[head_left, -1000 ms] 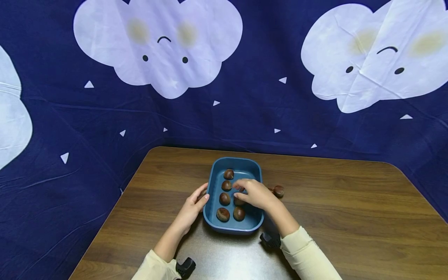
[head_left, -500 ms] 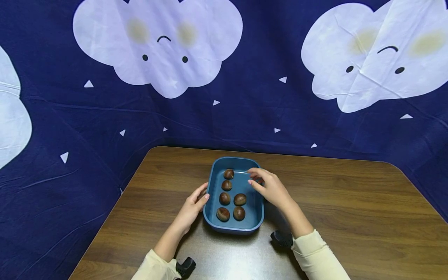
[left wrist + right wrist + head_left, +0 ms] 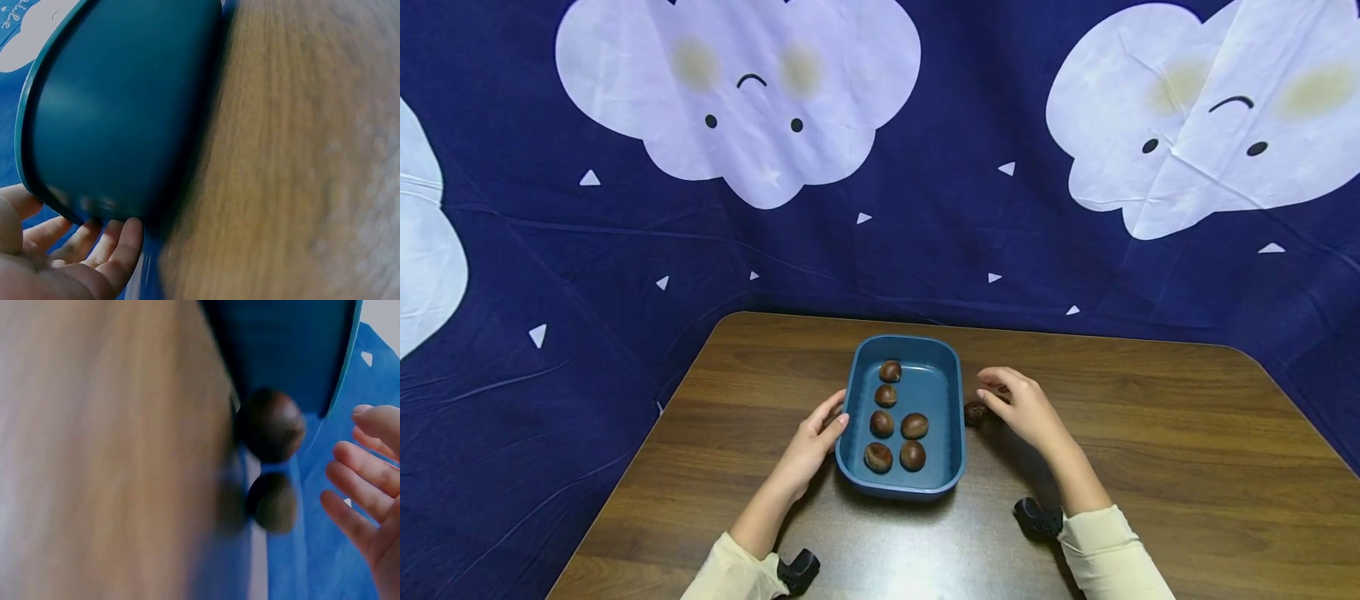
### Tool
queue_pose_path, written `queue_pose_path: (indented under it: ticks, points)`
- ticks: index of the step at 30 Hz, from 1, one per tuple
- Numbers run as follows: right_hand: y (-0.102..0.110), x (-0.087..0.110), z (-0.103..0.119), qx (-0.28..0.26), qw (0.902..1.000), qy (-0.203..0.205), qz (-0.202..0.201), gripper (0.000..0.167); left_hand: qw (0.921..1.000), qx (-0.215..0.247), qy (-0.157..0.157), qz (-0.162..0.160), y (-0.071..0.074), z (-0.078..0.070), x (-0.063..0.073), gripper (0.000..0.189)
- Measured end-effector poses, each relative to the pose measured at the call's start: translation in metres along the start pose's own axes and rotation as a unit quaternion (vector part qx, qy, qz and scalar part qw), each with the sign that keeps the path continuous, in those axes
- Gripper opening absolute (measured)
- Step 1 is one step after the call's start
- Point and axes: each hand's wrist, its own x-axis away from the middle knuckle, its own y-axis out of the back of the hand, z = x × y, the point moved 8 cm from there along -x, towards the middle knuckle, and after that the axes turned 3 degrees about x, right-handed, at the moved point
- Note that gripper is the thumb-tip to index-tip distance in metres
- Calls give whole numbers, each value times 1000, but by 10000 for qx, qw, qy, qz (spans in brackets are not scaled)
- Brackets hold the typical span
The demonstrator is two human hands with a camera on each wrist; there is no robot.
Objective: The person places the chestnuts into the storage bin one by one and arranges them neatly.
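Observation:
Several brown chestnuts (image 3: 882, 424) lie inside a blue rectangular container (image 3: 940, 479), in two columns, the left one longer. My left hand (image 3: 805, 450) rests at the container's left side. In the left wrist view, its fingertips (image 3: 132, 226) touch the outer wall and its thumb lies by the rim. To the right of the container, my right hand (image 3: 1026, 408) hovers with relaxed fingers, holding nothing. Beside it, one chestnut (image 3: 975, 412) sits against the container's right wall. The right wrist view shows this chestnut (image 3: 272, 425) and another chestnut (image 3: 273, 502) close by.
A brown wooden table (image 3: 1150, 433) extends to both sides. Behind it hangs a dark blue cloth (image 3: 955, 167) with white clouds (image 3: 737, 92). A black wrist camera (image 3: 799, 572) sits on the left wrist, another black wrist camera (image 3: 1037, 518) on the right.
My right hand has moved right, from over the chestnuts inside the container, across its rim, to above the table. My left hand and the container have stayed in place.

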Motion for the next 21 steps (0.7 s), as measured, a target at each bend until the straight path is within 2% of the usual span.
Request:
queue_pose_path:
  ticks: [8,12,21]
  points:
    - [-3,12,-24,344,9986,-199,347,21,10000,-5,-23,-36,0,0,0,45]
    - [-6,15,-34,339,9975,-404,461,20,10000,22,-42,-29,0,0,0,46]
    - [-7,20,-44,465,9942,-803,546,31,10000,7,-30,-17,-1,-2,0,45]
